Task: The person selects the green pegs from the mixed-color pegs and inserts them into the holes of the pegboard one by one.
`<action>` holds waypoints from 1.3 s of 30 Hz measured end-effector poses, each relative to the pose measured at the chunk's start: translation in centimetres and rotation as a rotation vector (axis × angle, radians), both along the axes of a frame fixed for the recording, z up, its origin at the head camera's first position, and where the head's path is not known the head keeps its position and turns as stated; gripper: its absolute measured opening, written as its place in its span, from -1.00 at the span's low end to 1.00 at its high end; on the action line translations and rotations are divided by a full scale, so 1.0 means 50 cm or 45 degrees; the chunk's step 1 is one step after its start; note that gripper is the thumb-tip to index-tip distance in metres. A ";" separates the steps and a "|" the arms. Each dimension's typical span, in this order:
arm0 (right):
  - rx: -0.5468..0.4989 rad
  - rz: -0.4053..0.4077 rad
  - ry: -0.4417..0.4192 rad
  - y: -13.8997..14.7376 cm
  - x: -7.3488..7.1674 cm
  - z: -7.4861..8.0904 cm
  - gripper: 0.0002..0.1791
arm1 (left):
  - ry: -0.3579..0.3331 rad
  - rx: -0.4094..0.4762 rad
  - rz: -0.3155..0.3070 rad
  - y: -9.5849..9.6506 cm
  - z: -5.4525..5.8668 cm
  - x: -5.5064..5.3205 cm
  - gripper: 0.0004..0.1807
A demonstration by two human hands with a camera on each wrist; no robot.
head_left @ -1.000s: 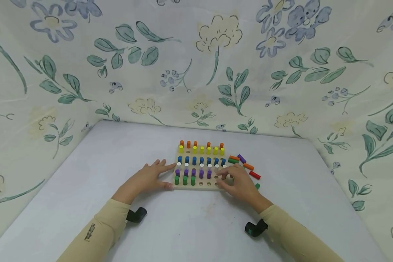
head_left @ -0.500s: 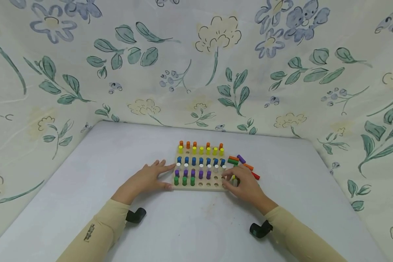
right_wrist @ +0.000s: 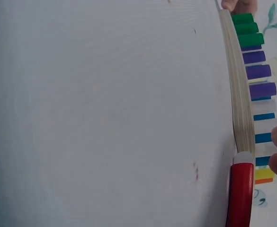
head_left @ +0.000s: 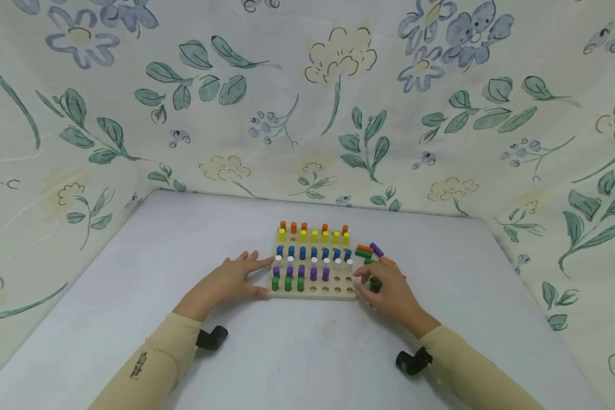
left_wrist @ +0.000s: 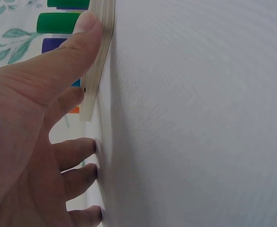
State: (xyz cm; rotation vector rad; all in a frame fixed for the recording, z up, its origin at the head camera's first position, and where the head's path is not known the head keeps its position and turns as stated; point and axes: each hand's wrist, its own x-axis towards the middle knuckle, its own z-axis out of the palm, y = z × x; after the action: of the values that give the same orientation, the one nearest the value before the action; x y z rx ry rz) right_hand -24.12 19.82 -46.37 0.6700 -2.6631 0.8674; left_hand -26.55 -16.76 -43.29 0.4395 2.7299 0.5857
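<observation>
A pale wooden pegboard (head_left: 312, 294) holds rows of orange, yellow, blue, white, purple and green pegs (head_left: 288, 283), with bare holes at the front right. My left hand (head_left: 236, 278) lies at its left side, fingers spread; the thumb rests on the near corner and the index fingertip is at the edge. In the left wrist view, the other fingertips touch the table. My right hand (head_left: 389, 287) is at the board's right edge, fingers bent, with thumb and index finger apart and no peg showing between them. Loose green pegs (head_left: 376, 286) show behind its fingers.
More loose pegs lie right of the board, including a purple peg (head_left: 376, 249) and an orange peg (head_left: 365, 247). A red cylinder with a pale end (right_wrist: 241, 194) sits by the board's corner in the right wrist view. A floral cloth (head_left: 307, 114) surrounds the white table (head_left: 297, 353).
My right hand has moved right, off the front-right holes to the board's right edge. The left hand has kept its place.
</observation>
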 end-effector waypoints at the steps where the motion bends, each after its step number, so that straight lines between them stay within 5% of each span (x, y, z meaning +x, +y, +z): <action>1: 0.003 -0.004 -0.001 0.002 0.000 -0.001 -0.78 | 0.000 0.000 0.000 0.000 0.000 0.000 -0.06; 24: 0.121 -0.166 -0.057 0.036 0.006 0.000 -0.78 | 0.022 -0.003 -0.015 -0.001 -0.002 0.001 -0.06; 39: 0.228 -0.303 -0.073 0.042 0.008 0.000 -0.60 | 0.030 -0.007 -0.022 -0.003 -0.008 -0.001 -0.04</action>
State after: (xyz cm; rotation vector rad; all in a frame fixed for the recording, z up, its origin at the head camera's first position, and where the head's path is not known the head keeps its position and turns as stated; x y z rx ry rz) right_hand -23.74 21.92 -46.38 0.3578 -2.8208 0.5984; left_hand -26.62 -16.90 -43.70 0.4714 2.7468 0.5714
